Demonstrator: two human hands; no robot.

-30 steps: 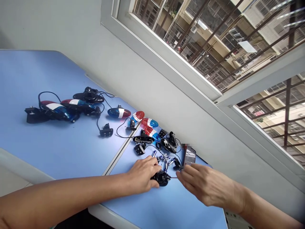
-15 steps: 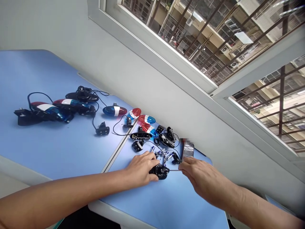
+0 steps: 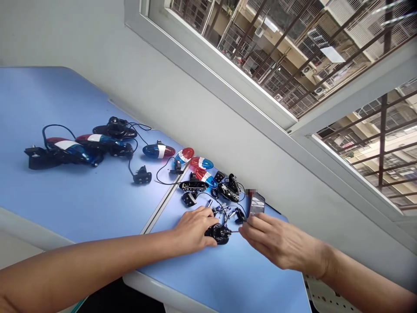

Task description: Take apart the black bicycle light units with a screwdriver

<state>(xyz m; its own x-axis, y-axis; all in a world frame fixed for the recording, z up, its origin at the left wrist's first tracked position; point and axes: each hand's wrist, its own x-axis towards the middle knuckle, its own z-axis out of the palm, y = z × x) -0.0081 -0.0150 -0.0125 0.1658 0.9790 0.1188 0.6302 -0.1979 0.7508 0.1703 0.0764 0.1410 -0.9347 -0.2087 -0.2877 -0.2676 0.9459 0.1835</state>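
My left hand (image 3: 195, 230) grips a black light housing (image 3: 219, 234) on the blue table, thumb at its near side and fingers over its top. A clamp-like mount on the housing points right. My right hand (image 3: 272, 239) is closed around a screwdriver, whose handle is hidden in the fingers. Its thin metal shaft (image 3: 235, 231) reaches left to the mount. Several batteries (image 3: 221, 208) lie loose just behind the housing. A small black bracket (image 3: 240, 215) sits near my right fingertips.
Red-and-blue light covers (image 3: 202, 163), open black housings (image 3: 230, 191) and button units on cables lie behind my hands. Assembled lights (image 3: 71, 150) stand at the left. A phone-like dark device (image 3: 256, 204) rests near the wall. A seam (image 3: 163, 206) divides the tables.
My right hand has shifted slightly left and turned around the screwdriver, so less of the shaft shows. My left hand stays on the housing. The view has shifted a little.
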